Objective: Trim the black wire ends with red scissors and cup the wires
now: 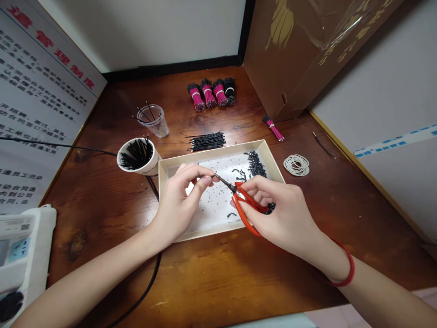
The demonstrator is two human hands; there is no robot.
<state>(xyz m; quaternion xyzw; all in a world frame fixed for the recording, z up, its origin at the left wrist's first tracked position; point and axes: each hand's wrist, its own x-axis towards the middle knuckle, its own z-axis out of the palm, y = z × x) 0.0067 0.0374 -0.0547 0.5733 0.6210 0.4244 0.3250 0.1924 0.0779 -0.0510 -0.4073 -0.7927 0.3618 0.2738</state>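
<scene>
Thumb and forefinger of my left hand (184, 196) pinch a short black wire (202, 176) over a shallow white box (205, 207). Red-handled scissors (246, 210) are gripped in my right hand (280, 200), their narrow blades pointing left and reaching the wire at my left fingertips. Whether the blades are closed on the wire I cannot tell. Black scraps (256, 165) are heaped in the box's far right corner, with small bits scattered over its floor. Just behind the box lies a row of black wires (207, 141).
A paper cup (155, 162) full of black wires and a clear plastic cup (163, 127) stand left. Several tied wire bundles (209, 94) lie at the back. On the right are a small pink bundle (274, 130), rubber bands (296, 165), one loose wire (324, 145) and a brown carton (273, 68).
</scene>
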